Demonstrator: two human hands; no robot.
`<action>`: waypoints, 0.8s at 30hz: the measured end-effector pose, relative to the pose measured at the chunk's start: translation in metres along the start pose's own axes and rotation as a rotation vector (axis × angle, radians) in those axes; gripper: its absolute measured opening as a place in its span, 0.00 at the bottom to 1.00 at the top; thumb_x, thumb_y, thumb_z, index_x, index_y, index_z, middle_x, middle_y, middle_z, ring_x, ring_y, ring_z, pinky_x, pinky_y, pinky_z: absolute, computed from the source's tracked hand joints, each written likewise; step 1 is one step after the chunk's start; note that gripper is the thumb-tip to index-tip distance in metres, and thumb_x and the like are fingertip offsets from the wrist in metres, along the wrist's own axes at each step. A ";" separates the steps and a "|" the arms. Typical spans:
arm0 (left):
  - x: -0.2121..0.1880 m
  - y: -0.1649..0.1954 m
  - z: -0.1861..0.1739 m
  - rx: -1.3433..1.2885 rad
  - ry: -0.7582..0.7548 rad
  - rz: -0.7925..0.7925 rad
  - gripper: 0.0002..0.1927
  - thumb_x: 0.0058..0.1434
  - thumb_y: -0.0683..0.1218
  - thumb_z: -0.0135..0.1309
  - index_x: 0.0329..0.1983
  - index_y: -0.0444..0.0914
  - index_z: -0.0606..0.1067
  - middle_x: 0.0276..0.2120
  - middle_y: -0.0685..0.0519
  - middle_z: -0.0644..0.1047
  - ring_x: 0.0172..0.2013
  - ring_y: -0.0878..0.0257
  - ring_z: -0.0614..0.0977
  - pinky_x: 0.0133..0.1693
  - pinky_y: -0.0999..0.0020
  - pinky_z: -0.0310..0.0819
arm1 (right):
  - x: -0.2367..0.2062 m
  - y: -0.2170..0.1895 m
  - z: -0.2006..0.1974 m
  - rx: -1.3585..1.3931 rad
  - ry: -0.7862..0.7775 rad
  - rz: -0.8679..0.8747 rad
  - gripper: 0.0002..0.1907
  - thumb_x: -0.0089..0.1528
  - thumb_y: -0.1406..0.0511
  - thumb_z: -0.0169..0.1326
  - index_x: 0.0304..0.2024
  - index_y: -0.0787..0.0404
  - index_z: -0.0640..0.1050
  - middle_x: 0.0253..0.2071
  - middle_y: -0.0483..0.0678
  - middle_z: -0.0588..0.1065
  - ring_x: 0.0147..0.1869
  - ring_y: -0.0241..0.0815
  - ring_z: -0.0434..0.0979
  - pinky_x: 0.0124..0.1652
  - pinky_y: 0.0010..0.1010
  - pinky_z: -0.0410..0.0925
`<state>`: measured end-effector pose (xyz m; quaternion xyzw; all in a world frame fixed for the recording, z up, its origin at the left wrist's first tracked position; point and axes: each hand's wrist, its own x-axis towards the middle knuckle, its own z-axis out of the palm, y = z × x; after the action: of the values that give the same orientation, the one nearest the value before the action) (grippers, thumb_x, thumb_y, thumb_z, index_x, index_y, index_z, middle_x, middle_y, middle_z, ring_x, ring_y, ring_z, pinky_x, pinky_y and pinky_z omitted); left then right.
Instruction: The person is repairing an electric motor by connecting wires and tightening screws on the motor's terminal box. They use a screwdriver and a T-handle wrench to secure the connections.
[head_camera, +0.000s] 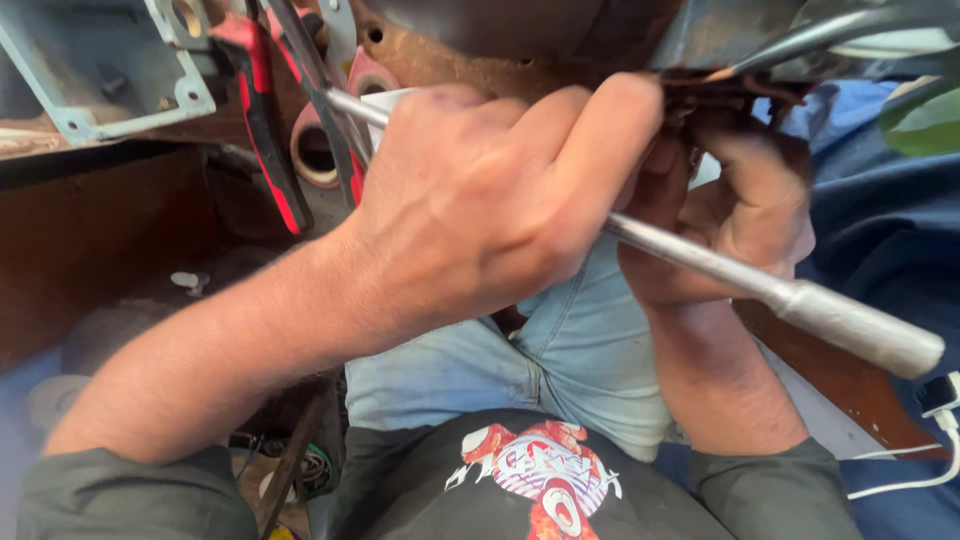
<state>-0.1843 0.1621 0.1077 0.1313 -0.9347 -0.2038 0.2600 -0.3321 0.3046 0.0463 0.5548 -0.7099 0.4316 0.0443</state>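
Rod (740, 275) w/ grey handle, low right, gripped mid-shaft in left hand (480, 200); right hand (745, 215) pinching dark part (720, 95) up top; risk: rod slipping off, jabbing right fingers, grip being far fr. tip.

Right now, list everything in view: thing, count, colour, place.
metal rod tool: one, silver-grey, runs from upper left to lower right across the middle, gripped by the left hand.
pliers: one, red and black handles, upper left.
tape roll: one, pinkish red, upper left behind the pliers.
metal bracket: one, pale grey, top left corner.
white cable: one, white, lower right.
blue cloth: one, dark blue, right side.
left hand: one, centre, closed around the rod.
right hand: one, right of centre, fingers on a dark part, half hidden.
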 end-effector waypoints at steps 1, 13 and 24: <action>0.001 0.001 -0.001 0.005 -0.016 -0.002 0.07 0.71 0.43 0.53 0.45 0.34 0.70 0.26 0.54 0.73 0.25 0.59 0.80 0.25 0.61 0.67 | -0.002 0.001 0.002 0.026 0.014 0.011 0.10 0.77 0.70 0.58 0.57 0.66 0.72 0.49 0.58 0.79 0.52 0.46 0.82 0.56 0.33 0.76; -0.010 0.008 -0.001 0.072 0.100 0.029 0.12 0.70 0.40 0.52 0.53 0.28 0.72 0.25 0.57 0.72 0.22 0.66 0.75 0.26 0.68 0.65 | -0.004 0.009 0.010 0.155 0.137 -0.027 0.14 0.72 0.72 0.60 0.54 0.70 0.70 0.45 0.59 0.79 0.44 0.46 0.82 0.47 0.32 0.77; -0.009 0.018 0.010 -0.029 0.106 -0.157 0.12 0.66 0.42 0.57 0.48 0.32 0.70 0.27 0.54 0.74 0.25 0.61 0.78 0.28 0.65 0.67 | -0.003 0.011 0.010 0.166 0.061 -0.084 0.13 0.75 0.70 0.57 0.55 0.71 0.67 0.46 0.59 0.79 0.43 0.44 0.85 0.43 0.28 0.80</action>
<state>-0.1847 0.1838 0.1041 0.2110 -0.9033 -0.2300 0.2942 -0.3359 0.3005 0.0328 0.5725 -0.6461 0.5033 0.0377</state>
